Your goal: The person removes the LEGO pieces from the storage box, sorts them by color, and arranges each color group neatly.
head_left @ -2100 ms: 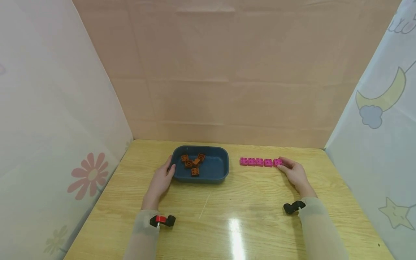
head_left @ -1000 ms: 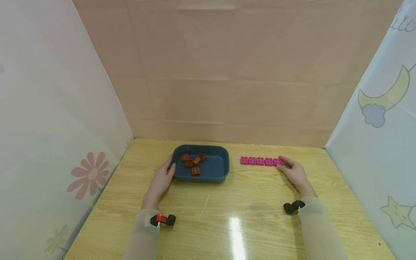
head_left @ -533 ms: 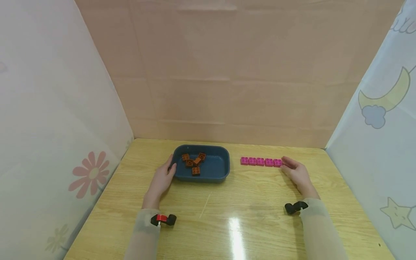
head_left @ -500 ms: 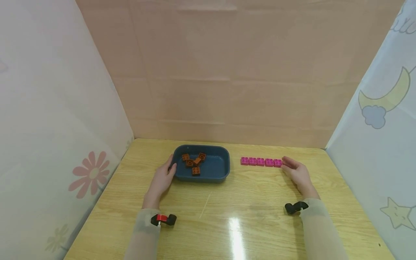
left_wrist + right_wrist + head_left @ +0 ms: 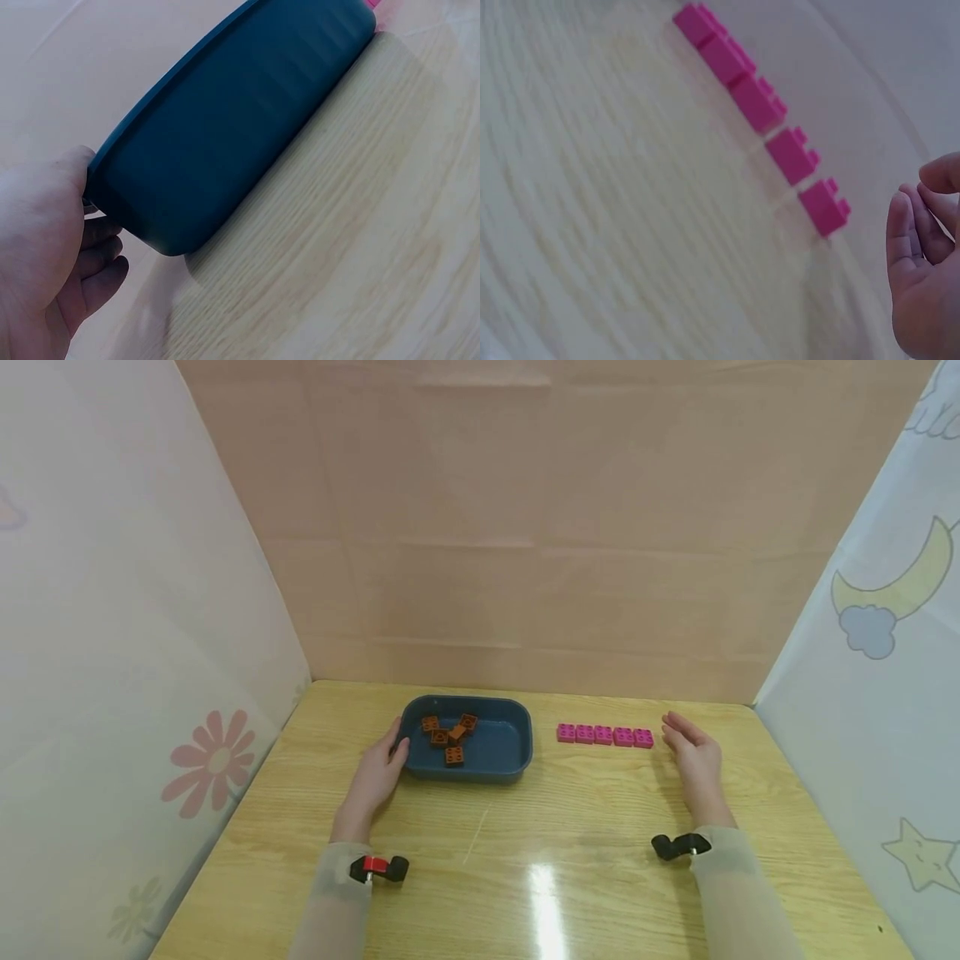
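Observation:
My left hand (image 5: 377, 770) holds the left end of a dark blue tray (image 5: 504, 774), the thumb at its rim. The left wrist view shows the tray's long outer side (image 5: 202, 142), with my fingers (image 5: 105, 285) bent near the end wall. Several orange toy building blocks (image 5: 453, 755) lie loose in the tray's left half, some upside down. To the right of the tray, several pink toy building blocks (image 5: 603, 735) form a straight row, studs up. My right hand (image 5: 696, 760) hovers past the row's right end, relaxed and holding nothing, apart from the last pink block (image 5: 825, 208).
The wooden table (image 5: 480, 877) reaches back to a tan cloth wall (image 5: 525, 543). Pale patterned cloths stand at the left (image 5: 150, 610) and right (image 5: 885, 710). Each forearm wears a black wrist mount, such as the right wrist mount (image 5: 680, 846).
My right hand has let go of the last pink block and moved off to the right. That block now sits close to its neighbour. The left hand stays on the tray.

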Demonstrator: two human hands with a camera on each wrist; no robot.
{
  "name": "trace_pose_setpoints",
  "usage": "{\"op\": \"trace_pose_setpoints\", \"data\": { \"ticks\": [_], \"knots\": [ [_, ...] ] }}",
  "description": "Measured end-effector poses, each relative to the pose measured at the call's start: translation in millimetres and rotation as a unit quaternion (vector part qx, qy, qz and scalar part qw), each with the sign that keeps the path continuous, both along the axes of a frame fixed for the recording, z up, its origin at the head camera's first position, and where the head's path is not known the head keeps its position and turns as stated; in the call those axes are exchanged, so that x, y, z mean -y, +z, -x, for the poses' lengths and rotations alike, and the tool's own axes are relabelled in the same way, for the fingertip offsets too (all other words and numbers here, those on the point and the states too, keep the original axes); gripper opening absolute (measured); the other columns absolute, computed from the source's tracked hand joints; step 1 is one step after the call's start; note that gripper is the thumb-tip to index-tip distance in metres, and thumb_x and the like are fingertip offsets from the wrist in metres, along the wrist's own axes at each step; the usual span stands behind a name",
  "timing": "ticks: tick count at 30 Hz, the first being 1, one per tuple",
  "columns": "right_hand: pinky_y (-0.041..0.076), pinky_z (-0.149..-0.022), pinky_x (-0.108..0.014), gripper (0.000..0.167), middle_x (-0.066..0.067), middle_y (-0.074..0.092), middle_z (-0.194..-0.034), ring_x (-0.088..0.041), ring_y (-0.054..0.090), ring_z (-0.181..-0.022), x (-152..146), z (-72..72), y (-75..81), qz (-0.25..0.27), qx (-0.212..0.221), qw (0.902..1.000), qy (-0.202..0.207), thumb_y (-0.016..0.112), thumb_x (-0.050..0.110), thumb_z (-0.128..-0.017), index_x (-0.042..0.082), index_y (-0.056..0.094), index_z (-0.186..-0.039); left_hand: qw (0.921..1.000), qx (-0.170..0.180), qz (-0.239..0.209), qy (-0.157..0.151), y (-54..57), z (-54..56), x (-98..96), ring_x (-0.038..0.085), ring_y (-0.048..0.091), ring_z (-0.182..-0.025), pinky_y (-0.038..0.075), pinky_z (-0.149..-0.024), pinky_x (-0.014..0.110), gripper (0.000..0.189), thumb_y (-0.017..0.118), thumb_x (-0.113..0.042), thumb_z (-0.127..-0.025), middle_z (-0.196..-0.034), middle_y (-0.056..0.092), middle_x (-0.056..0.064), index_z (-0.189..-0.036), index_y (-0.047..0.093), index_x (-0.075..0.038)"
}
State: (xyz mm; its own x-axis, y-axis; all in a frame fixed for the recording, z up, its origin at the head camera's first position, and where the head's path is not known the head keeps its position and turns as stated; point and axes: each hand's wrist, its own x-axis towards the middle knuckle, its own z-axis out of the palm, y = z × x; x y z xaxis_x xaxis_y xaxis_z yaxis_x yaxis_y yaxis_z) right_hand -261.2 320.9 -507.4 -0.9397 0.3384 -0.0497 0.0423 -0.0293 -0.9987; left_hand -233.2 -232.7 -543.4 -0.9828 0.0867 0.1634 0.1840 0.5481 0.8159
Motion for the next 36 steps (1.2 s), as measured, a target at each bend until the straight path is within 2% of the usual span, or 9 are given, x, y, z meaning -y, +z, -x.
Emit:
{"op": "trace_pose_setpoints", "data": {
  "ticks": [4,7,12,17,19,23,26,30,36],
  "knots": [
    [0.052,-0.098,-0.014,0.049,0.003,0.071,-0.136,-0.01,0.064,-0.125,22,-0.1,10.3,0.023,-0.037,0.9987,0.029,0.067,0.012,-0.107,0.0,0.057,-0.153,1.0,0.005,-0.002,0.003,-0.4,-1.2,0.6,0.039,0.039,-0.153,0.034,-0.124,0.055,0.062,0.047,-0.03,-0.117,-0.168,0.037,0.02,-0.168,0.029,-0.001],
    [0.053,-0.098,-0.015,0.046,0.007,0.074,-0.13,-0.007,0.068,-0.119,43,0.1,13.4,0.01,-0.065,0.9953,0.072,0.069,0.013,-0.107,-0.003,0.06,-0.149,1.0,0.004,-0.002,0.003,-2.2,-1.4,1.8,0.04,0.039,-0.153,0.034,-0.124,0.055,0.062,0.047,-0.03,-0.117,-0.168,0.037,0.02,-0.168,0.029,-0.001],
    [0.054,-0.099,-0.02,0.049,0.005,0.076,-0.128,-0.004,0.07,-0.113,85,1.6,17.5,-0.016,-0.092,0.9852,0.144,0.068,0.012,-0.107,-0.013,0.055,-0.147,1.0,0.003,0.002,0.004,-4.6,-1.9,2.7,0.04,0.04,-0.152,0.035,-0.123,0.056,0.062,0.047,-0.032,-0.117,-0.168,0.038,0.02,-0.168,0.029,-0.002],
    [0.055,-0.103,-0.028,0.046,-0.009,0.073,-0.135,-0.007,0.071,-0.113,132,0.4,23.3,-0.016,-0.089,0.9762,0.197,0.07,0.01,-0.106,-0.011,0.059,-0.145,1.0,0.004,0.0,0.005,-4.4,-1.6,3.1,0.04,0.04,-0.152,0.036,-0.123,0.055,0.062,0.047,-0.032,-0.117,-0.167,0.039,0.02,-0.168,0.03,-0.001],
    [0.056,-0.099,-0.026,0.045,-0.017,0.07,-0.138,-0.008,0.072,-0.112,149,0.0,25.0,-0.016,-0.088,0.9729,0.213,0.071,0.009,-0.104,-0.01,0.061,-0.144,1.0,0.004,0.002,0.003,-3.9,-1.0,3.2,0.04,0.04,-0.152,0.036,-0.123,0.055,0.062,0.047,-0.031,-0.117,-0.167,0.039,0.021,-0.168,0.03,-0.001],
    [0.057,-0.097,-0.026,0.046,-0.031,0.063,-0.141,-0.023,0.072,-0.119,181,0.8,27.7,-0.003,-0.096,0.9646,0.246,0.072,0.004,-0.103,-0.013,0.06,-0.143,0.9999,0.0,0.008,0.008,-2.6,0.1,3.1,0.043,0.043,-0.15,0.037,-0.121,0.058,0.061,0.047,-0.03,-0.117,-0.165,0.041,0.023,-0.168,0.031,-0.001],
    [0.056,-0.101,-0.026,0.044,-0.033,0.062,-0.142,-0.036,0.067,-0.127,201,1.6,29.0,0.013,-0.092,0.9599,0.265,0.07,0.001,-0.103,-0.013,0.06,-0.143,0.9998,-0.004,0.014,0.012,-2.5,0.7,2.5,0.045,0.044,-0.148,0.039,-0.119,0.06,0.061,0.048,-0.029,-0.116,-0.164,0.042,0.025,-0.167,0.032,0.0],
    [0.055,-0.106,-0.03,0.042,-0.031,0.062,-0.143,-0.043,0.061,-0.133,226,4.2,28.5,0.009,-0.07,0.9528,0.295,0.07,0.001,-0.103,-0.009,0.062,-0.144,0.9998,-0.003,0.017,0.011,-2.2,1.0,1.2,0.044,0.044,-0.148,0.039,-0.12,0.059,0.061,0.048,-0.029,-0.116,-0.164,0.042,0.025,-0.167,0.031,0.0],
    [0.053,-0.11,-0.043,0.043,-0.019,0.069,-0.14,-0.032,0.067,-0.127,258,11.5,23.1,-0.096,-0.037,0.928,0.358,0.07,0.008,-0.105,-0.005,0.063,-0.146,1.0,-0.001,0.005,0.008,-1.0,0.8,-0.3,0.043,0.043,-0.149,0.038,-0.121,0.058,0.06,0.05,-0.026,-0.116,-0.164,0.041,0.024,-0.167,0.032,0.001]
  ]
}}
